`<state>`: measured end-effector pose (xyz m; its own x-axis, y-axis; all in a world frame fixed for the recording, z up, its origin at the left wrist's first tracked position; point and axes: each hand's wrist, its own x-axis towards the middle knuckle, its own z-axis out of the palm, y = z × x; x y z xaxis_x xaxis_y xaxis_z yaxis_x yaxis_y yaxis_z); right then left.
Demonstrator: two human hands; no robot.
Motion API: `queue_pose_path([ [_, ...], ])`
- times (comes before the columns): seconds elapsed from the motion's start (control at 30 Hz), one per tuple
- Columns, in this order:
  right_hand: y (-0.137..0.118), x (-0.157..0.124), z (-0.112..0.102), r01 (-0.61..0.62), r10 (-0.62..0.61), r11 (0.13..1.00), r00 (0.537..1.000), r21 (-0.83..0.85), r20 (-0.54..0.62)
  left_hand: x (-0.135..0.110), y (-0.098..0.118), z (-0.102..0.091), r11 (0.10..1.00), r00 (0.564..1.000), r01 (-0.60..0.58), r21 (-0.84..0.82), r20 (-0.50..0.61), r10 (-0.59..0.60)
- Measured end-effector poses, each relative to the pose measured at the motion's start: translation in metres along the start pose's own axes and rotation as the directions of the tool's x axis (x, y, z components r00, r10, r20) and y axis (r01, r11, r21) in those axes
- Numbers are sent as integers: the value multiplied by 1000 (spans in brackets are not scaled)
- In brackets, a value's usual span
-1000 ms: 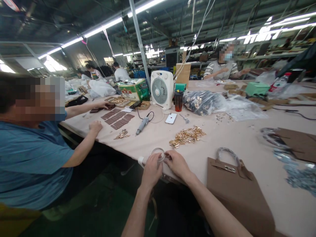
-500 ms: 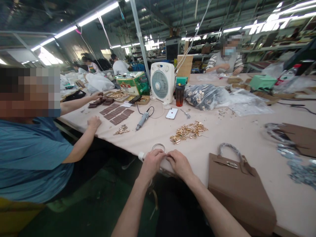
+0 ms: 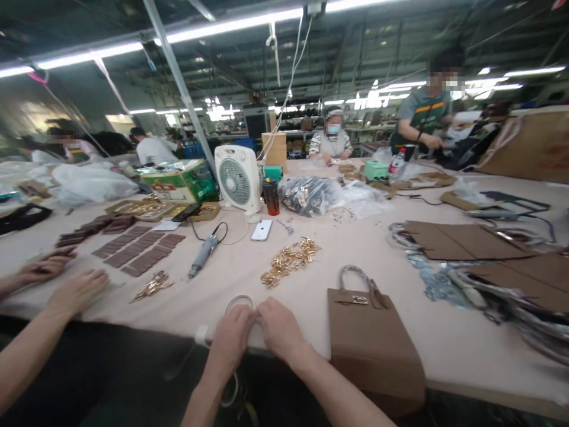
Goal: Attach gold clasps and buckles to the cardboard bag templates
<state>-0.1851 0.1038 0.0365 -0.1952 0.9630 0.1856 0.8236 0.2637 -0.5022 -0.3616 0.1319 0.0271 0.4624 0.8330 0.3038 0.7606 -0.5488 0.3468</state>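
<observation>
At the table's front edge, my left hand (image 3: 234,328) and my right hand (image 3: 281,327) meet with their fingertips pinched together. Whatever lies between the fingers is too small or too hidden to make out. Just behind my left hand shows a pale ring-shaped object (image 3: 240,299), partly covered by the fingers. A small white piece (image 3: 202,335) sits at the table edge on the left of that hand. To the right of my right hand stands a brown handbag (image 3: 373,332) with a wrapped handle. Beyond both hands lies a pile of gold metal fittings (image 3: 288,261).
On the left are a co-worker's hands (image 3: 80,289), brown strips (image 3: 137,252) and smaller gold pieces (image 3: 153,286). Farther back are a corded grey tool (image 3: 203,255), a phone (image 3: 261,230), a fan (image 3: 239,178) and a dark cup (image 3: 271,196). Brown bag panels (image 3: 462,240) lie at right.
My view has turned right, bringing more bag panels and another worker into sight. My hands stay together at the table edge. The co-worker's far hand has drawn back from the brown strips.
</observation>
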Motion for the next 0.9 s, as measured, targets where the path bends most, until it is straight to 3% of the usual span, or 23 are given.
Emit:
queue_pose_path([
  [0.13,2,3,4,11,-11,999,1000,-42,1,6,-2,-1,998,1000,-7,-67,1,7],
  [0.3,3,4,7,165,-166,980,986,-114,3,3,-1,-9,972,999,46,-229,-8,-49],
  [0.5,3,1,-2,190,-193,980,980,54,46,3,-6,-12,947,994,75,-311,-54,-96],
  [0.6,-6,-12,-16,431,-456,875,887,221,72,6,-5,-12,953,997,69,-296,-19,-78],
  [0.67,-14,-24,-34,527,-556,777,831,345,-17,7,-2,-11,963,998,53,-266,32,-46],
  [0.73,-18,-37,-59,519,-509,718,846,464,-157,6,-1,-11,968,999,25,-252,37,-16],
  [0.8,-10,-50,-88,472,-374,689,882,550,-288,5,0,-10,968,1000,-3,-250,7,5],
  [0.9,31,-71,-131,379,-91,736,876,561,-473,1,-1,-8,971,1000,13,-238,-17,-18],
])
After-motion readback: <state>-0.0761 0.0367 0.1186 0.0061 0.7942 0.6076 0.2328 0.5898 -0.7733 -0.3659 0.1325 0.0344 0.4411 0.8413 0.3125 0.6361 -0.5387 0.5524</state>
